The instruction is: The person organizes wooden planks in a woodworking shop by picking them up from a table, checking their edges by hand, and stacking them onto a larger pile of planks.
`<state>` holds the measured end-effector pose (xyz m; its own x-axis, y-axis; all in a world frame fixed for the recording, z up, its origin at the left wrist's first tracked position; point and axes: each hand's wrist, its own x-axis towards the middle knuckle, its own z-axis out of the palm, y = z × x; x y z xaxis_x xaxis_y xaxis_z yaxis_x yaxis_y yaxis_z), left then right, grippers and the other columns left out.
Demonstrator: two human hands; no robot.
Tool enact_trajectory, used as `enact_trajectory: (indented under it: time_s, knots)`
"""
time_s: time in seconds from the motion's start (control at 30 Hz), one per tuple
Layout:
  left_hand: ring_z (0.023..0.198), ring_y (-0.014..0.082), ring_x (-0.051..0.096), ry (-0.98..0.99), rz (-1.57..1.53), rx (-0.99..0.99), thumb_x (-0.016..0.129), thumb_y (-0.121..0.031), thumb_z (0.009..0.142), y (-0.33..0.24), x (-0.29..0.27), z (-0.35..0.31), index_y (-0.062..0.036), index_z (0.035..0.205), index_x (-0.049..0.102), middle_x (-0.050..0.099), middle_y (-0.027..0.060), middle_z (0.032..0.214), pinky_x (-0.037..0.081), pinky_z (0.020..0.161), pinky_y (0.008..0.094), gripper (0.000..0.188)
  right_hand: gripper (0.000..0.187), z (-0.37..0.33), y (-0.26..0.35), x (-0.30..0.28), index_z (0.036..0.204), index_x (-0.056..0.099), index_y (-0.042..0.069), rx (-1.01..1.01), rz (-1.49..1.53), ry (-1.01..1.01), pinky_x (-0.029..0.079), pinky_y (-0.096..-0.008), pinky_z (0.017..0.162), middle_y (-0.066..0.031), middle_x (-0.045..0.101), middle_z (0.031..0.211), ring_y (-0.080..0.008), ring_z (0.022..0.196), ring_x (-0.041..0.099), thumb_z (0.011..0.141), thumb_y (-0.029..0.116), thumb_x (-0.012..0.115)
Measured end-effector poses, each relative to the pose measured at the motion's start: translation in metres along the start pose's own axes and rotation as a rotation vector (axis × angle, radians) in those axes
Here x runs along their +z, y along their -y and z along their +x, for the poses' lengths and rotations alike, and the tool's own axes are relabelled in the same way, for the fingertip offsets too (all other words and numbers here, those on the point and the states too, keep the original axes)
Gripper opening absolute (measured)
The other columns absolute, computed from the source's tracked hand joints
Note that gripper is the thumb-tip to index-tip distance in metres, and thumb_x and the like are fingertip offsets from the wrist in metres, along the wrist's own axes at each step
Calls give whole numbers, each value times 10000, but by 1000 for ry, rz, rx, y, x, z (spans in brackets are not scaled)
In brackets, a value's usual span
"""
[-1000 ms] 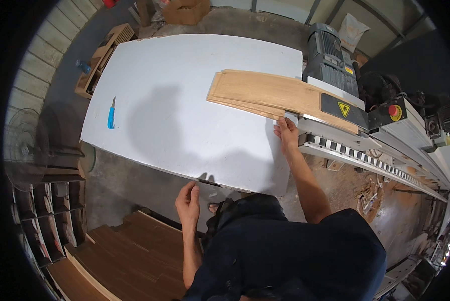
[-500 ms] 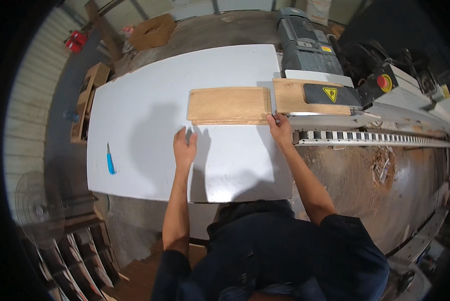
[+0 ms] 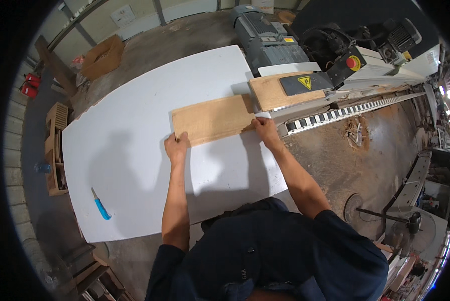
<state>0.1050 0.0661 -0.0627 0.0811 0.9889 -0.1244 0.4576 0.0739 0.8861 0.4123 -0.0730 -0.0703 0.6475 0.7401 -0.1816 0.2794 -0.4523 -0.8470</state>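
- A light-brown rectangular wooden board (image 3: 212, 119) is at the centre of the frame, over a large white flat-topped table (image 3: 134, 120); whether it lies flat or is slightly raised I cannot tell.
- The left hand (image 3: 176, 149) pinches the board's lower-left corner, thumb on the upper face. The right hand (image 3: 266, 129) pinches its lower-right corner, fingers curled in.
- Both grips are on the near edge, so the far edge could dip or swing if either pinch loosened.
- The lower-right edge looks stepped, perhaps more than one layer; if so, loose layers could slide apart under uneven pressure.
- A second pale wooden board (image 3: 263, 92) sits just beyond the right end, upper right of centre, partly under a dark grey plate (image 3: 290, 86) with a yellow triangular label. A shove rightward could knock the two ends together and chip a corner.
- The right hand is the nearer to that machinery; a slip that way could bring its fingers against the plate.
- A blue-handled knife (image 3: 101, 206), blade bare, lies at lower left of the frame; a careless sweep of the left forearm could catch it.
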Motion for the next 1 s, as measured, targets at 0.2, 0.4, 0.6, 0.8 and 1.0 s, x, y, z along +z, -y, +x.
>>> enact_trajectory:
  time_s: [0.2, 0.4, 0.6, 0.8, 1.0]
  knots:
    - [675, 162, 571, -2, 50, 43, 697, -159, 853, 5, -8, -48, 79, 980, 681, 649, 106, 745, 503, 677, 338, 270, 328, -12, -21, -16, 1104, 721, -23, 61, 144, 123, 462, -283, 666, 4, 686, 830, -89, 748, 558, 908, 239, 701]
    - [867, 215, 608, -306, 336, 176, 731, -172, 854, 6, -11, -80, 41, 1163, 637, 633, 188, 1073, 526, 720, 353, 387, 234, -12, 33, -29, 1041, 668, 112, 383, 977, 106, 464, -280, 744, -14, 684, 955, -138, 829, 610, 925, 308, 723]
    - [917, 219, 621, 116, 90, 196, 717, -186, 898, -70, 21, -116, -8, 1249, 624, 638, 108, 1123, 515, 824, 315, 405, 129, 0, 30, -23, 943, 653, 144, 517, 1278, 138, 469, -275, 663, -13, 661, 871, -132, 708, 600, 953, 270, 680]
    - [877, 116, 596, 389, -509, -137, 707, -207, 934, -99, 57, -119, -22, 1236, 633, 625, 8, 1002, 509, 807, 271, 362, 106, -77, 33, 4, 927, 678, 88, 497, 976, 364, 484, -269, 614, -22, 685, 777, -124, 643, 605, 916, 186, 715]
    - [1011, 176, 653, 377, -739, -337, 610, -55, 956, -53, 37, -107, -32, 1273, 622, 675, 68, 1153, 543, 873, 358, 318, 120, -116, 46, 18, 873, 681, 115, 476, 944, 299, 472, -243, 565, 11, 668, 732, -97, 596, 594, 861, 178, 782]
